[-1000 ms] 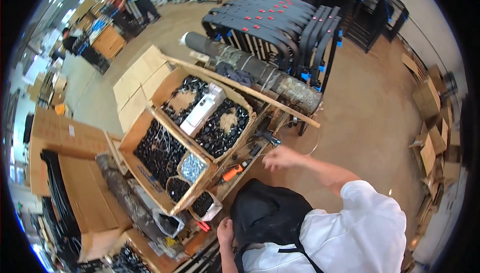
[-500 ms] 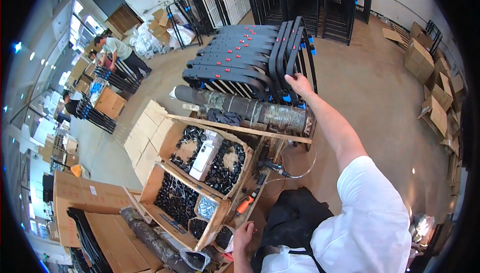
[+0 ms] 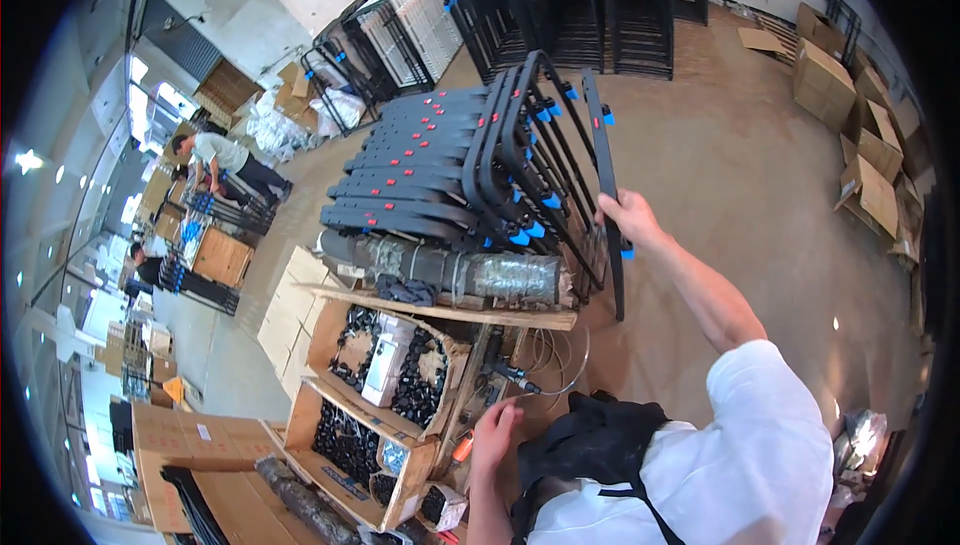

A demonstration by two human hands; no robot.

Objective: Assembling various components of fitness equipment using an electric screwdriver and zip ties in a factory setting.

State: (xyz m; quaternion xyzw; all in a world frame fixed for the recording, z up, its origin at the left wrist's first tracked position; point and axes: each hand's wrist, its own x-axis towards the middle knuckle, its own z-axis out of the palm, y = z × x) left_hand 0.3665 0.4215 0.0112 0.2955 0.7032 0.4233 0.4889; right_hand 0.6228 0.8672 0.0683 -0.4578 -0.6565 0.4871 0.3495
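Note:
My right hand (image 3: 627, 215) is closed around the edge of a black metal frame (image 3: 606, 160) with blue clips. That frame stands upright at the right end of a row of similar black frames (image 3: 410, 160) with red pieces along their tops. A gap separates its upper part from the row. My left hand (image 3: 494, 429) hovers beside the wooden bench, close to an orange-handled tool (image 3: 463, 447). Its fingers are loosely bent and nothing shows in them. A black power tool with a hose (image 3: 515, 377) lies on the bench just beyond it.
Cardboard boxes (image 3: 455, 365) of black fittings stand at the left, with a white box (image 3: 388, 360) inside one. A wrapped roll (image 3: 510, 277) lies before the frames. More frames (image 3: 640, 15) stand at the back; cartons (image 3: 825, 90) line the right. Two people work far left.
My right hand has drawn the end frame rightward, away from the row. My left hand has risen slightly along the bench. The whole view has shifted.

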